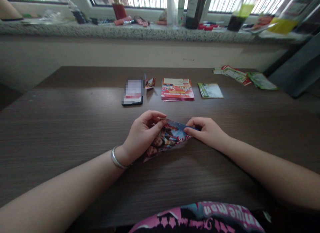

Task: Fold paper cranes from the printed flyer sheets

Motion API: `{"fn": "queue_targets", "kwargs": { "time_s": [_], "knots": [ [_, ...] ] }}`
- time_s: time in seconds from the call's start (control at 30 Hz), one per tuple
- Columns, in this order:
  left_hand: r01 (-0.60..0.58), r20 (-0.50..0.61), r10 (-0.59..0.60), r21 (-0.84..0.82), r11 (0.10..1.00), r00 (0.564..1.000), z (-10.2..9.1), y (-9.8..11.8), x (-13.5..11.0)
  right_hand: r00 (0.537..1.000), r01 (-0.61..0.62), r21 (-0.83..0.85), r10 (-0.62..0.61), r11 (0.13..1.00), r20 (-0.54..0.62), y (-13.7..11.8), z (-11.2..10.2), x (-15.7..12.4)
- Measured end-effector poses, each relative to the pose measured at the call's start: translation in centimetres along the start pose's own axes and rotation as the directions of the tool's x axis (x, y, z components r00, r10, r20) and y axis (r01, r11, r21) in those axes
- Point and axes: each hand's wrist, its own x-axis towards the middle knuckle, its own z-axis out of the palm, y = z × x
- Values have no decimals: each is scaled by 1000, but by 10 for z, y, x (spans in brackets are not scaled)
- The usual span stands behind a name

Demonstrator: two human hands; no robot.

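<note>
Between my two hands is a glossy printed sheet of paper (172, 134), blue and red with pictures of people on it, folded to a slanted shape. My left hand (147, 129) pinches its upper left edge between thumb and fingers; a silver bangle is on that wrist. At the sheet's right end, my right hand (203, 129) grips the corner with thumb on top and fingers curled behind. The sheet is held just over the table, and its lower left point hangs toward me. Its underside is hidden.
Beyond my hands lie a phone (133, 92), a small folded paper piece (150, 82), a stack of red printed leaflets (177, 90) and a green-white packet (210, 90). More packets (237, 75) rest at the back right. Bottles and clutter line the granite windowsill (140, 33).
</note>
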Motion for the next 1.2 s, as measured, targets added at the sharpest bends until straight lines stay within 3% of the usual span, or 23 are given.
{"fn": "queue_targets", "kwargs": {
  "time_s": [0.33, 0.53, 0.9, 1.03, 1.2],
  "knots": [
    [-57, 4, 57, 2, 998, 998, -1, -2, 2, 1000, -4, 30, 4, 1000, 4, 4, 2, 2],
    [-33, 12, 33, -47, 998, 999, 0, -4, 2, 1000, -27, 49, 27, 998, 14, 3, 3, 1],
    [-24, 51, 20, 64, 998, 998, -1, -3, 5, 999, -36, -23, 37, 999, 36, 3, 2, 1],
    [-39, 69, 31, 117, 992, 997, -2, -5, 7, 999, 1, -110, 3, 994, 33, 5, 2, 0],
    [-131, 121, 95, 339, 931, 988, -8, -10, 11, 993, 121, -326, -112, 938, 46, 5, 1, 2]
  ]
}}
